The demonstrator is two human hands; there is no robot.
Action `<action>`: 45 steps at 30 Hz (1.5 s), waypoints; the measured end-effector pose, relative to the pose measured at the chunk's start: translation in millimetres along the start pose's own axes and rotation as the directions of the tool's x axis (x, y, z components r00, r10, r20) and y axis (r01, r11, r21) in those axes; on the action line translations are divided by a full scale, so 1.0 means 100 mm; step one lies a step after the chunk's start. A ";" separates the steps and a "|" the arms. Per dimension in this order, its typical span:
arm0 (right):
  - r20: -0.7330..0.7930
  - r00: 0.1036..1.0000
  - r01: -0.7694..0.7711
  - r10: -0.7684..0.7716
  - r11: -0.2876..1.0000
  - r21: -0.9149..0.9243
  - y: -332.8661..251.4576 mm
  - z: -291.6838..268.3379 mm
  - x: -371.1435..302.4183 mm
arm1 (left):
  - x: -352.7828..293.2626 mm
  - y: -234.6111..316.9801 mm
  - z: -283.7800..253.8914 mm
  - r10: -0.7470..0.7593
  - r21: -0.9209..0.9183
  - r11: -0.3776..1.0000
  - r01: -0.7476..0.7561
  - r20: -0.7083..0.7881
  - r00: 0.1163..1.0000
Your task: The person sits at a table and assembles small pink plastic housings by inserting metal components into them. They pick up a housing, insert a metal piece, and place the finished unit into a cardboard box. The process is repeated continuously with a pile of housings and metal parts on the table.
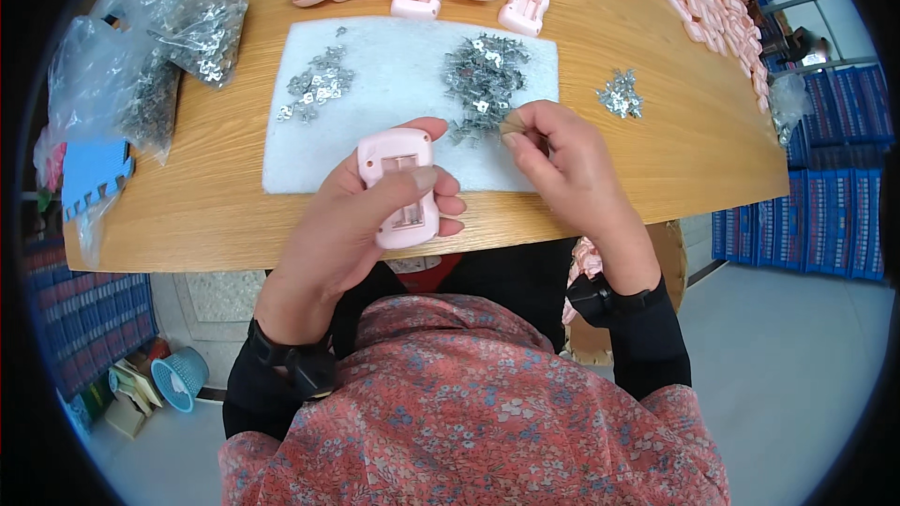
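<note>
My left hand (pixel 342 220) gripped 1 pink case (pixel 410 215) by the near edge of the surface (pixel 675 155); a slack thumb might have dropped it. My right hand (pixel 514 129) bent, fingertips nearly meeting, beside tangled metal clips (pixel 485 80), its hold unclear; snagging could have scattered them. Open room lay right of the white mat (pixel 398 61).

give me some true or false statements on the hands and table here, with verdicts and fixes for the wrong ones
1. The left hand holds a pink casing. True.
2. The right hand is inside a plastic bag. False: its fingers are at the edge of the larger metal pile.
3. A white mat lies on the wooden table. True.
4. Every metal piece is on the mat. False: a small metal pile lies on bare wood to its right.
5. The blue basket stands on the table. False: the basket is on the floor.
</note>
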State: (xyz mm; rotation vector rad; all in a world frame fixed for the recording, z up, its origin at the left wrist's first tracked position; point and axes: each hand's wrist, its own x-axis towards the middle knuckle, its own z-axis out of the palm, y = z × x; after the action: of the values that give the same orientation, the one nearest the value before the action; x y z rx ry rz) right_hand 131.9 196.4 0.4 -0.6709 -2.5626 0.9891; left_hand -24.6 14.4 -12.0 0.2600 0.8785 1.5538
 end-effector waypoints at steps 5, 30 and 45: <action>0.186 0.977 -0.148 0.102 0.957 0.252 -0.11 -0.14 -0.04 | 0.16 -0.02 0.16 0.065 0.141 0.988 -0.054 -0.072 0.995; 0.117 0.955 -0.287 0.271 0.761 0.582 -0.29 0.09 -0.08 | 0.32 -0.17 0.22 0.161 0.004 0.987 -0.162 -0.111 0.981; -0.041 0.991 0.132 -0.127 0.978 0.163 -0.34 0.05 0.02 | 0.27 -0.08 0.20 -0.165 -0.150 0.974 0.170 0.046 0.985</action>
State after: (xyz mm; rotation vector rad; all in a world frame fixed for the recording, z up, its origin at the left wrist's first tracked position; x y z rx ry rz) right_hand 117.4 172.7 20.8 -0.4637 -2.4294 1.1225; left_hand -12.1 46.0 -12.3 0.0976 0.7316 1.4471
